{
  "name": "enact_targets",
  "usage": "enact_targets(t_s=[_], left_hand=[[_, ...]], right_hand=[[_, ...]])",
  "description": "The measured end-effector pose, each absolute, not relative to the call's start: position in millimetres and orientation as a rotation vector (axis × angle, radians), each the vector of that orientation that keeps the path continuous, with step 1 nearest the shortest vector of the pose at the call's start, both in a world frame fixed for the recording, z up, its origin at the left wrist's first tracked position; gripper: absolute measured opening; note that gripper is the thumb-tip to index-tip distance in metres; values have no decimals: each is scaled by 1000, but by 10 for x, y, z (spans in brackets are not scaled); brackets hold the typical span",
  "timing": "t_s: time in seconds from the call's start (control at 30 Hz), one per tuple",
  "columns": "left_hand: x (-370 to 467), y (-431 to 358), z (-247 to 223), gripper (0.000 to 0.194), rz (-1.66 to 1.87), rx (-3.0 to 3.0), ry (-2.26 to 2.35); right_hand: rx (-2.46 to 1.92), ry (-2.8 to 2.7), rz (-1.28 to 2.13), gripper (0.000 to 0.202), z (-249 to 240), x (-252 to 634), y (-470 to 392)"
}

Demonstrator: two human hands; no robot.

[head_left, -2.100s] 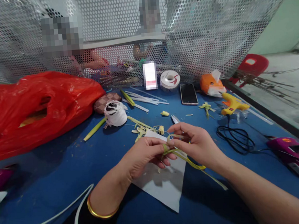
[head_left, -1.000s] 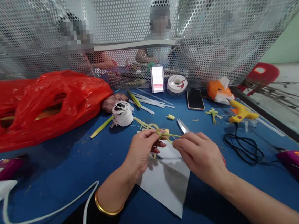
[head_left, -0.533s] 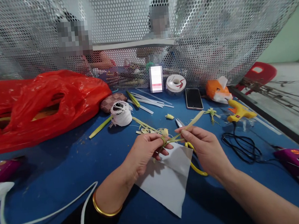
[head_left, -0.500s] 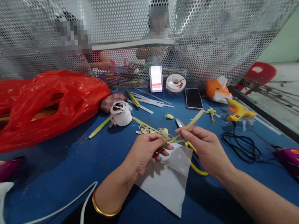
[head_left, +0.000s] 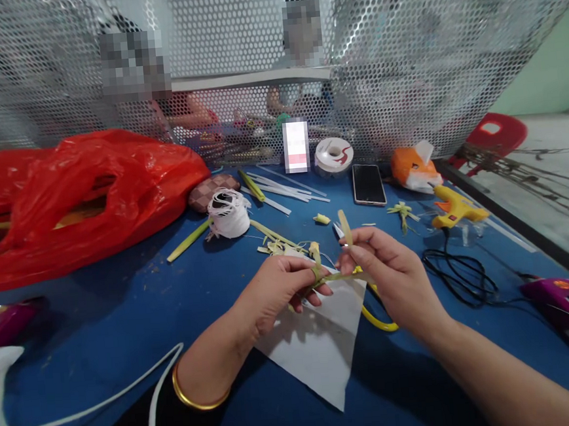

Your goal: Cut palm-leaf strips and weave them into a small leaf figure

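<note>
Between the fingers of my left hand [head_left: 290, 281] is a small woven leaf piece [head_left: 316, 253], with a pale yellow tip sticking up above the thumb. My right hand [head_left: 385, 267] pinches a pale green leaf strip [head_left: 345, 226], whose end points upward. Another strip [head_left: 339, 276] runs from the woven piece toward my right palm. Yellow-handled scissors [head_left: 379, 317] lie under my right hand, partly hidden by it. Below both hands is a sheet of white paper [head_left: 315, 355] on the blue table [head_left: 209, 317].
Leaf scraps [head_left: 279, 243], a white string roll [head_left: 229, 214] and white strips [head_left: 287, 190] lie beyond my hands. To the right are a phone [head_left: 368, 185], a yellow glue gun [head_left: 457, 206] and its black cord [head_left: 459, 275]. A red plastic bag [head_left: 152, 164] fills the left; two people sit behind a perforated screen [head_left: 231, 33].
The leaf strip in my right hand has swung from slanting right to standing nearly upright. My left hand keeps its hold on the woven piece, almost in place.
</note>
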State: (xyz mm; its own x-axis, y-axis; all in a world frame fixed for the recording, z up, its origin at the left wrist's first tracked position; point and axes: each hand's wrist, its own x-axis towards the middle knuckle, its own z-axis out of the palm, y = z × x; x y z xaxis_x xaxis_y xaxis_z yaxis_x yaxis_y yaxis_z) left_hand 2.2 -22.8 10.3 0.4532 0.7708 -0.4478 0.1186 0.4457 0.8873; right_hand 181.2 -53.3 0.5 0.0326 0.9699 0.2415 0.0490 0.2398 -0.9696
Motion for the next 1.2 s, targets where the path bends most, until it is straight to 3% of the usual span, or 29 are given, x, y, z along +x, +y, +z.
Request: enact_targets(t_s=[0.23,0.6,1.2], left_hand=[[-15,-207,93,20,489,1003,973],[-36,-204,99,17,484,939,865],[-29,-213,88,22,493,893,821]], right_hand=[[-1158,-1731,746,14,139,1903,-548],[-1011,-1797,1060,12,143,2040,-455],[-1044,-1845,988,14,155,1968,-473]])
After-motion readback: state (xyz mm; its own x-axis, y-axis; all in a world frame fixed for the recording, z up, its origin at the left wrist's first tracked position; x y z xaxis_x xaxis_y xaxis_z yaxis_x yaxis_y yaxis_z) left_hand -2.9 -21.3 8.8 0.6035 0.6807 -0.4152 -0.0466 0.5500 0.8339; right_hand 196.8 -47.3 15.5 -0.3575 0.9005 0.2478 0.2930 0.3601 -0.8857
